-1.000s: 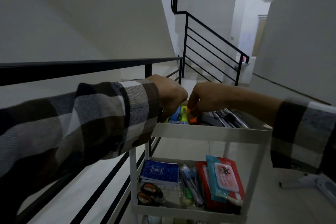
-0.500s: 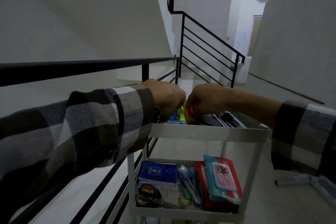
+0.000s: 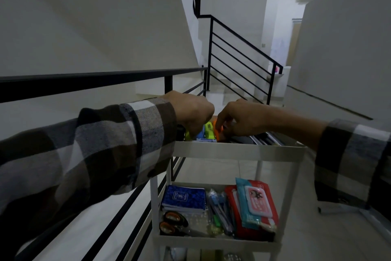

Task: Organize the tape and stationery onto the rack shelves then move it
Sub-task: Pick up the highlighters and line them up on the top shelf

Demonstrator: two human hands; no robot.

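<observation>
Rack (image 3: 239,151): white, tiered, standing on a pale tiled floor (image 3: 296,239) just beside a black railing (image 3: 101,79) at a stair landing.

Top shelf: green marker (image 3: 209,131), orange marker (image 3: 219,133) and a blue item (image 3: 201,134) at the left end; dark pens (image 3: 266,139) lie at the right.

Left hand (image 3: 190,110): over the shelf's left end, fingers curled down among the markers; whether they grip anything cannot be told.

Right hand (image 3: 239,119): next to the left, fingertips pinched on the orange marker.

Both sleeves: plaid.

Middle shelf: blue notebook (image 3: 184,198) at the left rear, scissors (image 3: 173,221) in front of it, bagged pens (image 3: 220,210) in the centre, red wipes pack (image 3: 254,207) at the right with a teal pack lying on top.

Lower shelf: only a sliver shows, contents unclear.

Room: dim, white walls (image 3: 84,17); stairs rise beyond the railing, with a second black railing (image 3: 239,55) following them. A lit doorway (image 3: 283,27) is at the rear right. A white stand base (image 3: 349,211) lies on the floor to the right.
</observation>
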